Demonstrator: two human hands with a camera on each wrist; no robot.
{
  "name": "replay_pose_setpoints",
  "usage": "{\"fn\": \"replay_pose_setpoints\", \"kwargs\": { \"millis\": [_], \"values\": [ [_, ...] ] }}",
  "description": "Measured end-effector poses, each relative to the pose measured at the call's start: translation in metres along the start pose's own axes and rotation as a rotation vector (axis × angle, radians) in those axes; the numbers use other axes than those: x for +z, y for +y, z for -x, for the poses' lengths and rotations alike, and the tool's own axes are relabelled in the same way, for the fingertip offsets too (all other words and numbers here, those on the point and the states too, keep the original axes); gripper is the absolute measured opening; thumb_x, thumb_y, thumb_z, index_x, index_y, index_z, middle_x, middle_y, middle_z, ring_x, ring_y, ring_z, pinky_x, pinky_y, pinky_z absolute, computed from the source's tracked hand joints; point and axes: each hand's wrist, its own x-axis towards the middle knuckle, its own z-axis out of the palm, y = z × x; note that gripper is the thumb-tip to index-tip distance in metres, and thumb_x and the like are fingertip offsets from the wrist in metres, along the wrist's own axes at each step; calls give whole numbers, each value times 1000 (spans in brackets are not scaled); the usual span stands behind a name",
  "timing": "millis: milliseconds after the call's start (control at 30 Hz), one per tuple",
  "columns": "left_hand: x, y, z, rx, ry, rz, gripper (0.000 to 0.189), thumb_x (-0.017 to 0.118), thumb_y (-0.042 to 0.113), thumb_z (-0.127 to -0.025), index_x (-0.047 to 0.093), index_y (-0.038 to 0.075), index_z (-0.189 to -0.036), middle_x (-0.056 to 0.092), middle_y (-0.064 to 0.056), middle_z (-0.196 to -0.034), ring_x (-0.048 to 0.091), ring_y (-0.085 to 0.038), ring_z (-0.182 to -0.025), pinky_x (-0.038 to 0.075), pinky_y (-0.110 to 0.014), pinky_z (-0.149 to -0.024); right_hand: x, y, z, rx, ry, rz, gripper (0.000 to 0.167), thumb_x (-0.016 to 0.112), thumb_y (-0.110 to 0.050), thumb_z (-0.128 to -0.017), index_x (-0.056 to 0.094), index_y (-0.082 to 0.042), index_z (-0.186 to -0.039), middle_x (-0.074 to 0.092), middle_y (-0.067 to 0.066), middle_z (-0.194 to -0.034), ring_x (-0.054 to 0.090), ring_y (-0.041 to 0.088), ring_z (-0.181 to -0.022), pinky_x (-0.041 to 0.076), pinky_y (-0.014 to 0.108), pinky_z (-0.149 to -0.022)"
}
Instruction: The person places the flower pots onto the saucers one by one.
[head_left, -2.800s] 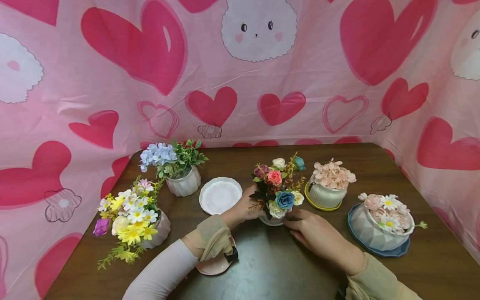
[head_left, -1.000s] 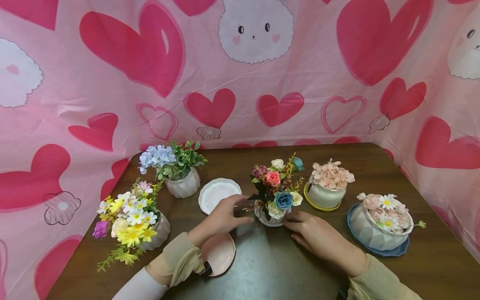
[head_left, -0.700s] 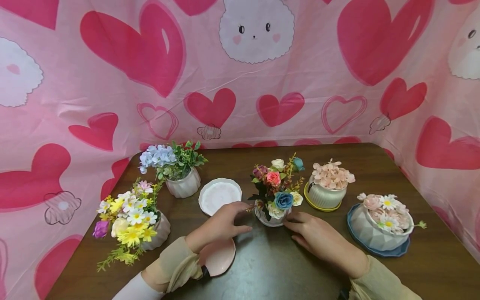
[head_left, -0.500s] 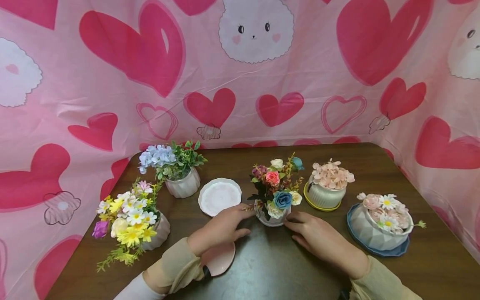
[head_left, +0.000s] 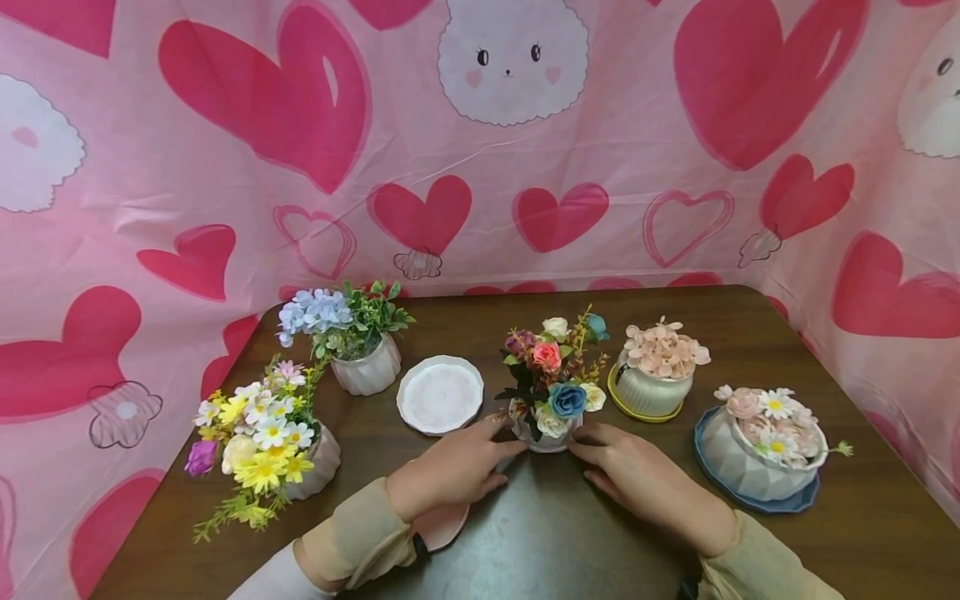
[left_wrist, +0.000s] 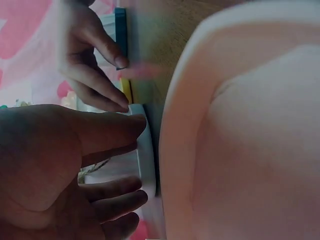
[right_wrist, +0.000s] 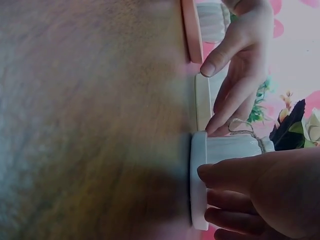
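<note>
A small white flowerpot (right_wrist: 232, 145) tied with twine holds artificial roses (head_left: 555, 375) in pink, blue, cream and purple. It stands on a white saucer (right_wrist: 199, 187) in the middle of the table. My left hand (head_left: 453, 467) reaches to the saucer's left side, fingertips right at the rim and thumb held apart. On the opposite side, my right hand (head_left: 637, 475) touches the saucer's edge with its fingers, its thumb also apart. A pink saucer (head_left: 442, 527) lies partly hidden under my left wrist and fills much of the left wrist view.
A white scalloped plate (head_left: 440, 395) lies left of centre. Pots of blue flowers (head_left: 367, 367) and yellow-white daisies (head_left: 318, 462) stand at the left. Right are a peach-flowered pot (head_left: 652, 387) on a yellow saucer and a faceted pot (head_left: 772, 462) on a blue plate.
My left hand let go of the rose pot, drew back left, then came in again lower, to the saucer's rim. My right hand has stayed at the saucer's right side.
</note>
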Motion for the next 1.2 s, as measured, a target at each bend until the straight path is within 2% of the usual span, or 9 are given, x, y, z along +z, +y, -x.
{"fn": "replay_pose_setpoints", "kwargs": {
  "millis": [200,467,567,667,767,1000,1200],
  "values": [
    [-1,2,-2,-18,-28,0,52,67,36,-94,53,26,-143,47,-11,-150,48,-21,-137,51,-36,-101,-3,-1,-3,43,-58,-12,40,77,-14,-83,69,-8,-122,62,10,-126,65,23,-110,58,40,-85],
    [-4,-5,-8,-5,-32,8,58,69,38,-92,51,21,-145,45,-12,-150,53,-21,-131,50,-35,-102,-7,0,-13,83,-94,-2,41,77,-14,-83,68,-4,-123,59,15,-128,67,28,-106,58,40,-82],
    [-5,-8,-10,-24,-51,6,62,69,39,-91,48,22,-147,41,-14,-153,52,-22,-132,51,-36,-101,-8,1,-19,99,-116,-12,42,76,-13,-84,67,-3,-123,58,17,-129,66,30,-107,58,42,-82],
    [-6,-10,-12,-53,-69,0,65,69,41,-91,46,22,-148,38,-15,-154,57,-22,-125,54,-35,-96,-9,1,-26,101,-131,-8,42,76,-12,-84,66,-2,-124,58,18,-129,66,30,-106,57,42,-82],
    [-8,-11,-16,-79,-80,-10,66,69,42,-91,46,20,-148,39,-14,-153,61,-21,-120,54,-34,-95,-10,3,-33,105,-141,2,43,77,-12,-83,66,0,-123,59,19,-127,66,30,-105,57,42,-82],
    [-15,-17,-30,-125,-102,-18,65,70,43,-90,49,18,-146,43,-15,-149,59,-22,-122,54,-36,-96,-10,10,-51,172,-217,-36,43,76,-13,-85,66,1,-124,59,20,-127,66,31,-107,57,44,-85],
    [-18,-28,-42,-161,-124,15,63,69,44,-91,50,19,-145,44,-13,-147,59,-22,-120,53,-38,-98,-6,17,-61,170,-198,12,43,76,-14,-85,66,0,-124,59,21,-128,67,33,-102,57,44,-83]
  ]
}}
